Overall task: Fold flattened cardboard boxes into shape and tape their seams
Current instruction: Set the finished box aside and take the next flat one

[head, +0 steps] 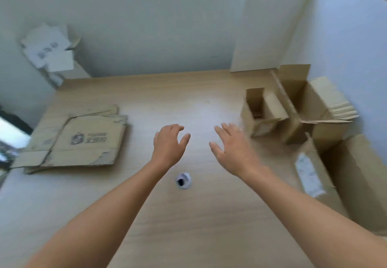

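Cardboard flats (83,140), long axis L-R

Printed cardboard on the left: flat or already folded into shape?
Flat. The printed cardboard lies spread on the table, flaps out, no walls standing.

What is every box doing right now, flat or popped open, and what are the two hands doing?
Left hand: open, holding nothing.
Right hand: open, holding nothing.
Flat boxes: folded flat, stacked on the table.
Small box: upright, top flaps open.
Bigger box: top flaps open.
Tall cardboard sheet: standing against the wall.
Small white round thing: lying on the table, too blurred to name.
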A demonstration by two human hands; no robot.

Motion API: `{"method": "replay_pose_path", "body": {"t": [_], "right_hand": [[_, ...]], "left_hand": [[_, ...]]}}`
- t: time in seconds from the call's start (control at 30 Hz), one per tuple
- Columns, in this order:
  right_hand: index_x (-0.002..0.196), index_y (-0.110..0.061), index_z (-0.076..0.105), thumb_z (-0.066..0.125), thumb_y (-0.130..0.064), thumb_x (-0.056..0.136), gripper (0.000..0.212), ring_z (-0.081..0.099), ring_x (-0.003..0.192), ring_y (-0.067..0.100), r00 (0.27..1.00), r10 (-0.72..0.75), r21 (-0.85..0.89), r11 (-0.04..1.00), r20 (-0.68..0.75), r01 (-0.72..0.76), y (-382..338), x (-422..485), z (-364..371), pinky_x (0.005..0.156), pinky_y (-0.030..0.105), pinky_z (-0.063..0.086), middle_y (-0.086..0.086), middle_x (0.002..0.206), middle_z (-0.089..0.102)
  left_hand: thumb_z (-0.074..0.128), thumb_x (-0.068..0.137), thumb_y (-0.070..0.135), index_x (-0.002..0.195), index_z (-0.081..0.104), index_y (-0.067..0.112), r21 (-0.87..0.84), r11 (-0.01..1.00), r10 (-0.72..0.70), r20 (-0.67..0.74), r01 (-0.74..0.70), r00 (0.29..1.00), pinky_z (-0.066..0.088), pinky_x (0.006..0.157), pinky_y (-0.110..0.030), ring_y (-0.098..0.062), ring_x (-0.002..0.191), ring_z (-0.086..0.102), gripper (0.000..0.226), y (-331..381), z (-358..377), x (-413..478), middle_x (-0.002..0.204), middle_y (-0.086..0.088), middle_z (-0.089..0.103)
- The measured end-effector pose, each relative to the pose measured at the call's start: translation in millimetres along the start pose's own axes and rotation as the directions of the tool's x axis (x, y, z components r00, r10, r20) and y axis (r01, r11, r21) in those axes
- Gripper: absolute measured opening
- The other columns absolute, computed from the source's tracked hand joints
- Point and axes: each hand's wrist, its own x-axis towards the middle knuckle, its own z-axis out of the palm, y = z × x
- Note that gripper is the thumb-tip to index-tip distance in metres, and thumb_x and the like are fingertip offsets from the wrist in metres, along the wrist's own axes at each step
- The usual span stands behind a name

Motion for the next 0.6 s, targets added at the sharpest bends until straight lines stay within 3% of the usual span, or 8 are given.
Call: {"method": "replay_pose_path", "body": {"t": [0.13,0.23,0.33,0.43,0.53,0.6], "right_hand": [[0.161,-0.019,0.022,0.037,-0.054,0.104,0.069,0.004,0.157,0.021,0.981,-0.132,0.094,0.988,0.143,0.119,-100.7,22.2,68.6,0.127,0.040,0.007,0.003,0.169,0.016],[0.162,-0.021,0.015,0.039,-0.055,0.103,0.072,0.003,0.157,0.019,0.961,-0.184,0.168,0.974,0.207,0.151,-180.0,47.6,115.3,0.125,0.038,0.011,0.003,0.170,0.010],[0.162,-0.023,0.011,0.045,-0.052,0.102,0.075,0.011,0.155,0.020,0.964,-0.091,0.300,0.954,0.248,0.013,-236.2,74.7,150.0,0.122,0.040,0.022,0.004,0.168,0.012],[0.159,-0.024,0.019,0.055,-0.041,0.098,0.072,0.040,0.140,0.028,0.973,0.014,0.428,0.896,0.232,-0.115,-275.5,101.8,177.7,0.114,0.046,0.039,0.009,0.150,0.034],[0.159,-0.030,0.014,0.059,-0.037,0.095,0.079,0.051,0.127,0.029,0.965,0.142,0.515,0.824,0.219,-0.238,-298.5,124.3,199.2,0.109,0.049,0.045,0.009,0.142,0.037],[0.157,-0.033,0.019,0.063,-0.032,0.092,0.078,0.054,0.113,0.024,0.964,0.215,0.582,0.769,0.155,-0.265,-304.6,133.5,208.7,0.104,0.042,0.047,0.005,0.135,0.037]], "left_hand": [[0.054,0.098,0.047,0.132,0.060,0.014,0.118,0.968,-0.214,-0.092,0.224,0.973,0.028,0.113,-0.040,-0.026,0.134,0.042,0.047,-112.9,-66.7,-26.0,0.140,-0.008,0.054],[0.055,0.094,0.054,0.137,0.056,0.016,0.105,0.885,-0.440,-0.131,0.454,0.888,0.029,0.116,-0.043,-0.029,0.137,0.039,0.058,-212.2,-116.7,-33.6,0.144,-0.011,0.048],[0.054,0.090,0.064,0.146,0.044,0.014,0.065,0.813,-0.562,-0.169,0.578,0.809,0.021,0.120,-0.046,-0.032,0.144,0.026,0.076,-293.5,-149.9,-33.3,0.153,-0.014,0.035],[0.049,0.085,0.077,0.155,0.026,0.015,0.054,0.757,-0.638,-0.153,0.651,0.755,0.014,0.120,-0.051,-0.034,0.150,0.014,0.097,-352.1,-176.3,-22.2,0.161,-0.017,0.021],[0.045,0.075,0.090,0.154,0.026,0.015,0.033,0.713,-0.697,-0.074,0.700,0.713,0.021,0.118,-0.056,-0.037,0.147,0.023,0.111,-389.4,-192.2,-5.6,0.159,-0.017,0.028],[0.045,0.068,0.094,0.148,0.033,0.015,0.040,0.709,-0.702,-0.055,0.704,0.710,0.028,0.111,-0.058,-0.039,0.140,0.032,0.113,-400.1,-196.2,0.6,0.151,-0.017,0.036]]}}
